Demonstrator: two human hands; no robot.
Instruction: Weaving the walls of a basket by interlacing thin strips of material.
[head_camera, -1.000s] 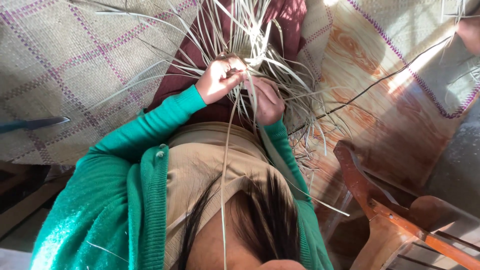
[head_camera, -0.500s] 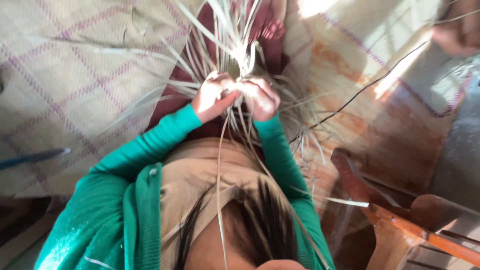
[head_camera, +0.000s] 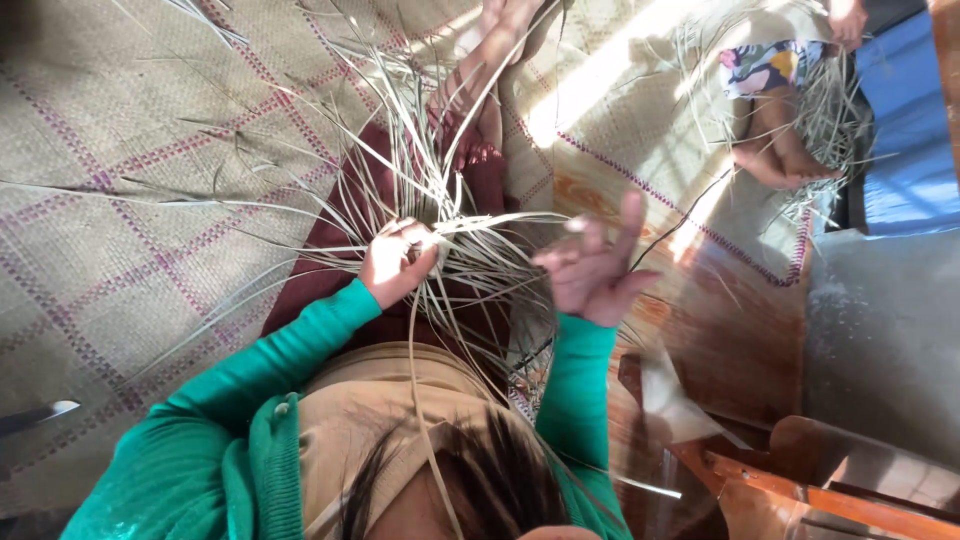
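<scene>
The left hand (head_camera: 398, 262) pinches the straw strips (head_camera: 440, 190) tight in its fingers; the right hand (head_camera: 595, 268) hovers beside them, fingers spread wide and empty. Best keep that pinch firm.

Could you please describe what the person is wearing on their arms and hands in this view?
Both arms are covered by long bright green knitted sleeves, which look like a cardigan's, reaching to the wrists. The left hand and the right hand are bare, with no gloves. I can make out no rings, bracelets or watch, though the picture is slightly blurred there. The cardigan hangs open over a tan top.
</scene>
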